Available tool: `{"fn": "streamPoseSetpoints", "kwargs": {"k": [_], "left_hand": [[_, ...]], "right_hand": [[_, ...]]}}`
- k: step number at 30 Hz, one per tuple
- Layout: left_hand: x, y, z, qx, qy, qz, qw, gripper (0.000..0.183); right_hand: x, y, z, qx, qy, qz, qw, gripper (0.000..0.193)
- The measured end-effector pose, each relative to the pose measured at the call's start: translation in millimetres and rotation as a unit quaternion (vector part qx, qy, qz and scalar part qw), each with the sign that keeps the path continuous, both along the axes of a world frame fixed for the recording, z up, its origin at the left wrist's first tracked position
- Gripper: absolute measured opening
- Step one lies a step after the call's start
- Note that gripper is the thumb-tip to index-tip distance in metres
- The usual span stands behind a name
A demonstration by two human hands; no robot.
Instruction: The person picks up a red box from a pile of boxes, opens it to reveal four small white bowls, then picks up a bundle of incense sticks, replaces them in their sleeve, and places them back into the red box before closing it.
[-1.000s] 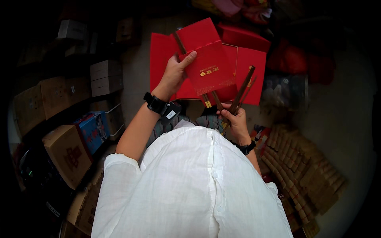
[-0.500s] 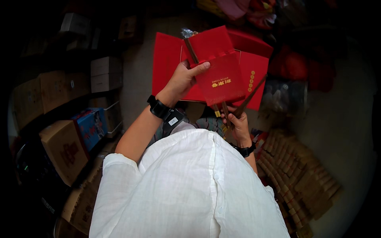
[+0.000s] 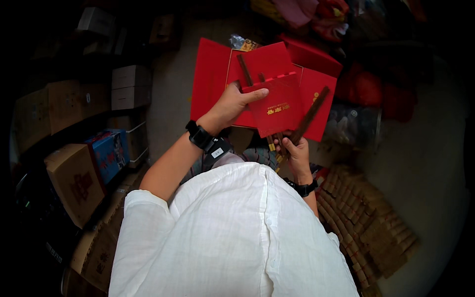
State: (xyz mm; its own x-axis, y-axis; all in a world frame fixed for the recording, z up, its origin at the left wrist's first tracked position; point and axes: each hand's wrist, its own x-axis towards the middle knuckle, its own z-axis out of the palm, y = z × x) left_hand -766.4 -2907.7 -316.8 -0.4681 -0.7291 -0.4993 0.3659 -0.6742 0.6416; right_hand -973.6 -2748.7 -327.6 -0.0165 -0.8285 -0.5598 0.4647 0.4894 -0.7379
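Observation:
My left hand (image 3: 231,105) grips a flat red packet (image 3: 274,94) with gold print, thumb on top and fingers underneath. Its upper flap lies open, and a brown chopstick (image 3: 244,70) shows along its left side. Gold-tipped ends (image 3: 271,143) stick out below the packet. In my closed right hand (image 3: 298,157) is a bundle of dark brown chopsticks (image 3: 311,113), pointing up and to the right, close to the packet's lower edge. Behind both hands lies an open red box (image 3: 209,74) with gold trim; the packet hides part of it.
Cardboard cartons (image 3: 74,183) and a blue box (image 3: 110,151) line the left side. Bundled brown paper-like stacks (image 3: 368,218) lie at the lower right. A clear plastic bag (image 3: 354,121) and red bags (image 3: 366,81) sit to the right.
The packet has shifted slightly down and right. The chopsticks in my right hand now stand steeper and reach higher, and a brown stick end shows above the packet's fold.

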Motion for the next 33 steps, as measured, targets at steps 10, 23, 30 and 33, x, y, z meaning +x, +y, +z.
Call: {"fn": "streamPoseSetpoints", "kwargs": {"k": [10, 23, 30, 33], "left_hand": [[9, -1, -11, 0.047, -0.005, 0.061, 0.997, 0.037], [11, 1, -9, 0.038, -0.029, -0.009, 0.999, 0.039], [12, -1, -1, 0.023, -0.037, -0.05, 0.998, 0.042], [12, -1, -2, 0.028, -0.025, -0.078, 0.996, 0.043]], "right_hand": [[-12, 25, 24, 0.053, -0.03, 0.015, 0.998, 0.025], [-7, 33, 24, 0.025, 0.037, 0.006, 0.999, 0.024], [-5, 29, 24, 0.015, 0.019, 0.037, 0.999, 0.021], [-1, 27, 27, 0.021, 0.025, 0.048, 0.998, 0.021]]}}
